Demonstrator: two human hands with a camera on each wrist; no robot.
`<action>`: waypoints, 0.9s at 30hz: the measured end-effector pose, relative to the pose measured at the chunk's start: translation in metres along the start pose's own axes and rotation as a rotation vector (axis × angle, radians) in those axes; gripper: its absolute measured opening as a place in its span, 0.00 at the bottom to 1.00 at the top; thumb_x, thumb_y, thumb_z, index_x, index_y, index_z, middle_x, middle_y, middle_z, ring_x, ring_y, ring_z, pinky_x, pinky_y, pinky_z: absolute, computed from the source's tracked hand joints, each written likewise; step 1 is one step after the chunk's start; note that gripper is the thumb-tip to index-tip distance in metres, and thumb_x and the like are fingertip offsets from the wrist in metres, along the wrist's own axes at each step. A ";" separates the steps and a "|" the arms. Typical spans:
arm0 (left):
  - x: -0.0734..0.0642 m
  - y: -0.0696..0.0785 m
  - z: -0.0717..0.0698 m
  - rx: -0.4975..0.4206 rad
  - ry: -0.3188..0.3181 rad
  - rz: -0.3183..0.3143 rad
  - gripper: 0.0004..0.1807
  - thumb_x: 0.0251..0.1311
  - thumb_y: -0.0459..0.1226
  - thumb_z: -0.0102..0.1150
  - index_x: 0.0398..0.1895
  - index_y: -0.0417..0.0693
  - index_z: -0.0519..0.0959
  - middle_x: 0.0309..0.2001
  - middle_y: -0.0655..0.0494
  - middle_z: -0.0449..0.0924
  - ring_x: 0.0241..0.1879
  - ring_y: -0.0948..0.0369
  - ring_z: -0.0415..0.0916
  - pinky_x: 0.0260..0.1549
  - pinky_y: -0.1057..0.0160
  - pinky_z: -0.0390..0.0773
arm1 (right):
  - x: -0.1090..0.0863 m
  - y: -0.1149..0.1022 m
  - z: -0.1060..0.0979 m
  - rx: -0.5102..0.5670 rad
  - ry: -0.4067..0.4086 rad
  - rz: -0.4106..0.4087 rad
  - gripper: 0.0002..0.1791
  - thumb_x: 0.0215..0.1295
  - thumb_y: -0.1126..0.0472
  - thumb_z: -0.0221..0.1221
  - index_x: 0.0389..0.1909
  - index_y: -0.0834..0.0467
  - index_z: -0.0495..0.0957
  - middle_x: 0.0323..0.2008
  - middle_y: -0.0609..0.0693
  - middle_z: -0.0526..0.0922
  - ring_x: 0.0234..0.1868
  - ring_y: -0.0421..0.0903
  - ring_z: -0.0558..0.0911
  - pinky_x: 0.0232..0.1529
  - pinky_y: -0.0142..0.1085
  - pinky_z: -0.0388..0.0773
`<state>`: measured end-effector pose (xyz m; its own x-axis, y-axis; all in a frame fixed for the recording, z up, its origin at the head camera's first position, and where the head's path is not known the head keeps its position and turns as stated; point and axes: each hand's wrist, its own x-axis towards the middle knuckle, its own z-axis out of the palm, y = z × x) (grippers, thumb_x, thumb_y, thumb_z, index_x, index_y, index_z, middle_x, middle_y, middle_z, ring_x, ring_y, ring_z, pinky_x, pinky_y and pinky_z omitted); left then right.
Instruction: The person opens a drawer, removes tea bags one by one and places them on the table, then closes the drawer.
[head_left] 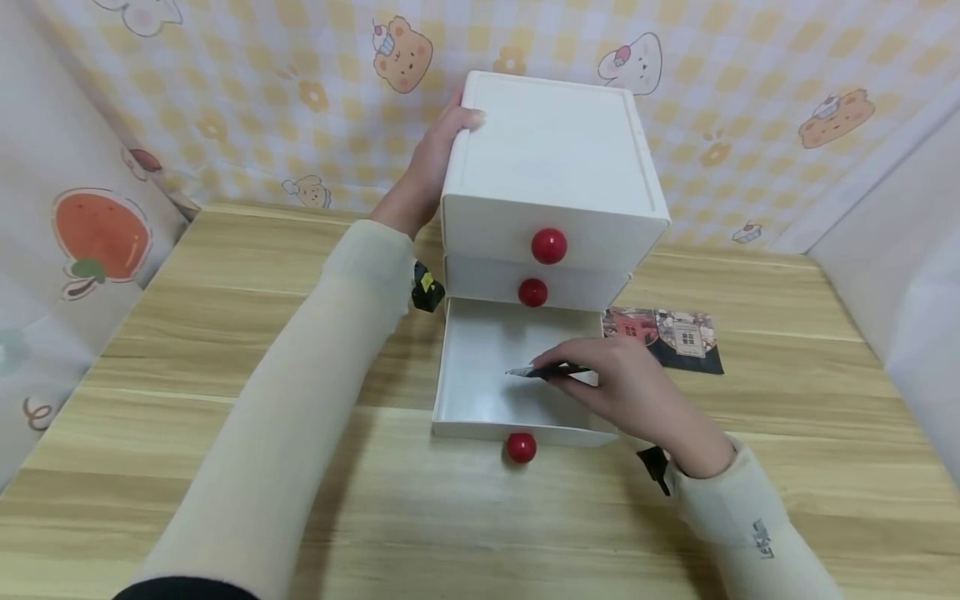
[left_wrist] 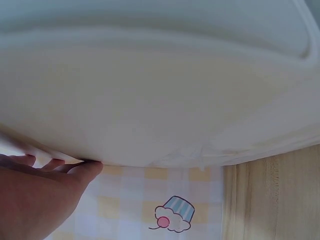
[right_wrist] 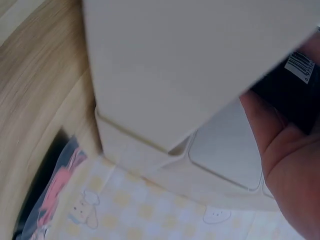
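A white three-drawer cabinet (head_left: pixel 555 142) with red ball knobs stands on the table, its bottom drawer (head_left: pixel 480 431) pulled out. My left hand (head_left: pixel 431 162) grips the cabinet's upper left side toward the back, the thumb over the top edge. In the left wrist view, the fingertips (left_wrist: pixel 90 170) press against the white wall. My right hand (head_left: pixel 618 383) is over the open drawer and pinches a thin dark packet (head_left: pixel 551 371) between thumb and fingers. The right wrist view shows a barcode label on the black side of this packet (right_wrist: pixel 295 85); the palm hides part of it.
Right of the drawer lies a flat printed packet (head_left: pixel 686 342) in red, pink and black. A patterned cloth (head_left: pixel 517 37) hangs behind the cabinet, with more cloth along both sides. The wooden table (head_left: pixel 480 533) stretches out in front and to both sides.
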<state>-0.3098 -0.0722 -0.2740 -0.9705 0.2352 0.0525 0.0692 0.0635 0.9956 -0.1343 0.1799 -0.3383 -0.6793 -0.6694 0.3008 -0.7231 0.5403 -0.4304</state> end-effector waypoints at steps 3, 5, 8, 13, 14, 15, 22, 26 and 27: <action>-0.001 0.000 0.000 0.004 -0.002 0.002 0.37 0.70 0.51 0.32 0.81 0.77 0.39 0.81 0.76 0.39 0.77 0.73 0.41 0.76 0.60 0.42 | -0.007 0.002 -0.004 -0.028 0.044 -0.020 0.18 0.50 0.72 0.73 0.42 0.53 0.88 0.38 0.43 0.91 0.39 0.39 0.88 0.41 0.36 0.85; -0.001 0.000 0.000 0.007 -0.005 0.007 0.37 0.69 0.51 0.32 0.81 0.76 0.39 0.81 0.76 0.39 0.77 0.73 0.40 0.76 0.59 0.42 | -0.011 0.003 -0.007 -0.048 0.078 -0.047 0.18 0.49 0.72 0.73 0.42 0.52 0.88 0.38 0.42 0.91 0.38 0.39 0.88 0.40 0.34 0.84; -0.001 0.000 0.000 0.007 -0.008 0.011 0.37 0.69 0.51 0.32 0.81 0.77 0.39 0.81 0.76 0.39 0.77 0.73 0.40 0.76 0.59 0.42 | -0.017 0.005 -0.011 -0.064 0.123 -0.083 0.20 0.46 0.73 0.74 0.42 0.52 0.89 0.37 0.43 0.91 0.37 0.40 0.89 0.40 0.30 0.83; 0.000 0.000 0.000 -0.001 -0.008 0.015 0.37 0.69 0.51 0.32 0.82 0.76 0.39 0.81 0.75 0.40 0.76 0.73 0.41 0.76 0.60 0.43 | -0.027 0.009 -0.022 -0.051 0.183 -0.102 0.27 0.39 0.79 0.73 0.42 0.53 0.89 0.37 0.46 0.91 0.36 0.40 0.89 0.42 0.20 0.79; 0.000 0.000 0.000 -0.003 -0.007 0.016 0.37 0.69 0.51 0.32 0.82 0.76 0.40 0.81 0.75 0.40 0.76 0.73 0.41 0.76 0.60 0.43 | -0.030 0.010 -0.024 -0.053 0.193 -0.095 0.28 0.39 0.80 0.73 0.42 0.53 0.89 0.37 0.46 0.91 0.36 0.38 0.89 0.42 0.19 0.78; 0.000 -0.001 0.000 -0.007 -0.008 0.020 0.37 0.69 0.50 0.32 0.82 0.76 0.40 0.81 0.75 0.40 0.76 0.73 0.42 0.75 0.60 0.44 | -0.032 0.011 -0.026 -0.053 0.205 -0.087 0.28 0.37 0.80 0.73 0.42 0.53 0.89 0.37 0.46 0.92 0.38 0.36 0.88 0.43 0.18 0.78; 0.003 -0.002 0.000 -0.032 -0.020 0.045 0.38 0.69 0.49 0.32 0.82 0.74 0.40 0.81 0.74 0.41 0.75 0.72 0.43 0.73 0.62 0.46 | -0.051 0.025 -0.039 -0.032 0.286 -0.092 0.08 0.59 0.63 0.71 0.40 0.55 0.89 0.34 0.51 0.91 0.44 0.20 0.81 0.47 0.16 0.74; 0.003 -0.002 0.000 -0.036 -0.021 0.041 0.37 0.69 0.50 0.32 0.82 0.75 0.41 0.81 0.74 0.42 0.75 0.72 0.43 0.73 0.62 0.46 | -0.063 0.031 -0.049 -0.090 0.322 -0.043 0.26 0.72 0.40 0.53 0.40 0.55 0.89 0.34 0.50 0.91 0.43 0.18 0.79 0.43 0.14 0.74; 0.003 -0.002 -0.001 -0.036 -0.022 0.045 0.37 0.68 0.50 0.32 0.81 0.75 0.42 0.80 0.74 0.43 0.75 0.71 0.44 0.73 0.62 0.47 | -0.066 0.033 -0.052 -0.099 0.337 -0.035 0.25 0.71 0.40 0.53 0.41 0.55 0.90 0.35 0.49 0.91 0.44 0.18 0.80 0.43 0.14 0.73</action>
<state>-0.3130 -0.0721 -0.2762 -0.9612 0.2586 0.0960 0.1039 0.0171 0.9944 -0.1197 0.2684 -0.3278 -0.6450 -0.4919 0.5848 -0.7443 0.5778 -0.3350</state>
